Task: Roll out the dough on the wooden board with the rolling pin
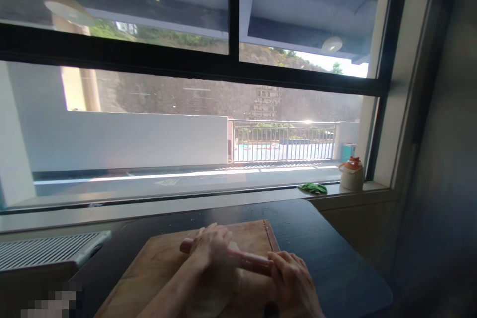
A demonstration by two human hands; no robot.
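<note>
Roughly nearest first: dark round thing (271,309) at near R part of wooden board (160,253), cut by frame edge, can't ID. Pale flat sheet (216,295), prob. dough, lies on board, partly behind L forearm; a bit shows beyond the pin too.

R hand (292,271) toward R side of board, fingers curled round R end of rolling pin (255,263), grip approx. closed. Pin lies across mid-board, over sheet; long axis slants, R end nearer wearer, L end farther off. L hand (213,241) farther up board, fingers bent over pin just in from its L end, which pokes out past them; underside hidden, can't tell how tight. Neither hand is nearer: both touch pin, one toward each end.

Dark table (335,258) under board, white specks past board's far edge. Ribbed unit (55,248) well L of board. Sill (130,208) beyond board; on it, to board's R, green cloth (314,188), then bottle (351,176) w/ orange top, contents can't tell. Outside, far beyond board's R: railing (285,141), teal bin (348,151), inside not visible.
</note>
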